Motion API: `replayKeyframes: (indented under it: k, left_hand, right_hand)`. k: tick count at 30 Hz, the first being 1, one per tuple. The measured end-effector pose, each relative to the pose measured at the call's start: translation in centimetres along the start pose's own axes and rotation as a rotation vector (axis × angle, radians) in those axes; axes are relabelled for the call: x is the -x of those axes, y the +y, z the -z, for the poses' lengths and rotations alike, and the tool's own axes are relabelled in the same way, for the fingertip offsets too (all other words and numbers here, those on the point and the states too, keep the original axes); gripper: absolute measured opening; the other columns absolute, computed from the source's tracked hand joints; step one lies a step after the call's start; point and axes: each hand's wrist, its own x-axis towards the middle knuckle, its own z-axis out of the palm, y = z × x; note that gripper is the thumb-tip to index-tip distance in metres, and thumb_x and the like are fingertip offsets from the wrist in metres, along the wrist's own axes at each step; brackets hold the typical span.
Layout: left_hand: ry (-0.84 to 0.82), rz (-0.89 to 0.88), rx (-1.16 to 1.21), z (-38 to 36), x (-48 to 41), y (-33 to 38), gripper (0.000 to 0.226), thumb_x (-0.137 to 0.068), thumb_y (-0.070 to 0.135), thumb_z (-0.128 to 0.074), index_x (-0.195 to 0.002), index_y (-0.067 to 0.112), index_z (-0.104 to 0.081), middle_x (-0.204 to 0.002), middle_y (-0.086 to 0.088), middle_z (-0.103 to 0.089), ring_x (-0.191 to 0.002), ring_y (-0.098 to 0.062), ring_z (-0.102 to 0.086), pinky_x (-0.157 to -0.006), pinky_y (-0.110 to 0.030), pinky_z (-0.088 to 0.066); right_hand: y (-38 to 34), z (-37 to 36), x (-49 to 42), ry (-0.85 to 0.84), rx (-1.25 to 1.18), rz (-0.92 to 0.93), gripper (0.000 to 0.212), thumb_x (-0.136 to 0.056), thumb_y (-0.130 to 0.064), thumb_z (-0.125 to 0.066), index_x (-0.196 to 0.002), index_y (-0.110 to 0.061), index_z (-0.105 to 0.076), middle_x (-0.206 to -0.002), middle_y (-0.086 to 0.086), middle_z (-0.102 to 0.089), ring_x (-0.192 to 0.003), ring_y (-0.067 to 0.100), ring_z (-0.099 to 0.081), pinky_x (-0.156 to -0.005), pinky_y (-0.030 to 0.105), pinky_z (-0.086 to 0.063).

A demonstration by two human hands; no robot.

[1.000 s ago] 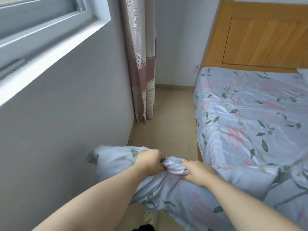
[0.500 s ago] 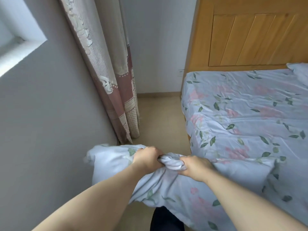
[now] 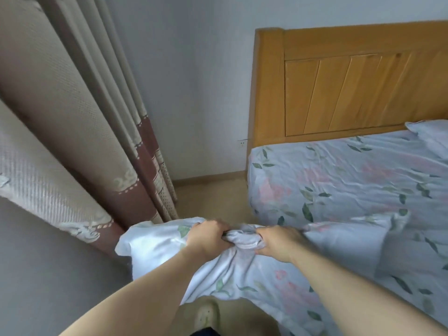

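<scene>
Left grip [image 3: 208, 238] and right grip [image 3: 276, 241] are both clenched tight on a bunched edge of the floral cover [image 3: 242, 270]. Knuckles up, fists close together, a twisted wad of cloth between them. The cover hangs below the grips and runs right of them onto the bed [image 3: 339, 180]. A white flap sticks out left of the left grip. Curtain [image 3: 97, 141] is up-left of the grips, headboard [image 3: 351, 93] well beyond the right one.

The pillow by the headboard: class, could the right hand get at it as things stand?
Probably not yet: the right hand grips the bunched floral cover, and the pillow lies far up the bed, though nothing blocks the way.
</scene>
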Motion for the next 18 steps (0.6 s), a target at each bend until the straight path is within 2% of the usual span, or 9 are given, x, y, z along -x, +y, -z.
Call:
replayKeyframes:
  k: [5, 9, 13, 16, 18]
  left_hand:
    - [-0.040, -0.048, 0.083, 2.5, -12.2, -0.2, 0.023, -0.079, 0.033, -0.062, -0.088, 0.012, -0.065, -0.095, -0.010, -0.069, -0.091, -0.029, -0.063, -0.070, -0.031, -0.044]
    - [-0.087, -0.089, 0.130, 4.5, -20.0, 0.8, 0.024, -0.078, 0.031, -0.063, -0.097, 0.018, -0.068, -0.101, -0.007, -0.070, -0.098, -0.027, -0.062, -0.077, -0.031, -0.046]
    - [-0.133, -0.144, 0.151, 6.6, -28.5, 2.4, 0.017, -0.075, 0.028, -0.063, -0.084, 0.014, -0.067, -0.091, -0.008, -0.071, -0.087, -0.025, -0.064, -0.064, -0.030, -0.043]
    - [-0.142, -0.171, 0.198, 7.5, -33.2, 4.5, 0.014, -0.072, 0.028, -0.066, -0.077, 0.015, -0.066, -0.082, -0.005, -0.070, -0.079, -0.022, -0.063, -0.065, -0.032, -0.049]
    - [-0.174, -0.195, 0.232, 7.8, -36.0, 6.3, 0.015, -0.074, 0.027, -0.066, -0.068, 0.016, -0.059, -0.070, -0.002, -0.063, -0.071, -0.018, -0.058, -0.058, -0.027, -0.041]
  right_hand:
    - [4.6, 5.2, -7.3, 0.054, -0.071, -0.096, 0.050, -0.085, -0.047, -0.057, -0.131, -0.031, -0.047, -0.129, 0.002, -0.060, -0.116, 0.027, -0.056, -0.084, 0.030, -0.045]
    - [7.8, 9.2, -11.7, 0.014, -0.106, -0.175, 0.049, -0.087, -0.045, -0.057, -0.129, -0.022, -0.051, -0.132, 0.005, -0.058, -0.118, 0.026, -0.055, -0.087, 0.028, -0.043]
    - [12.3, 13.2, -16.7, -0.008, -0.152, -0.267, 0.053, -0.086, -0.046, -0.057, -0.131, -0.021, -0.048, -0.137, 0.003, -0.053, -0.123, 0.024, -0.051, -0.094, 0.030, -0.041]
    - [15.3, 15.7, -18.6, -0.045, -0.142, -0.319, 0.054, -0.087, -0.043, -0.056, -0.134, -0.018, -0.045, -0.139, 0.005, -0.051, -0.125, 0.025, -0.048, -0.098, 0.032, -0.039]
    - [17.6, 17.2, -19.5, -0.048, -0.170, -0.345, 0.047, -0.087, -0.041, -0.057, -0.129, -0.020, -0.049, -0.135, 0.005, -0.055, -0.122, 0.025, -0.051, -0.094, 0.031, -0.040]
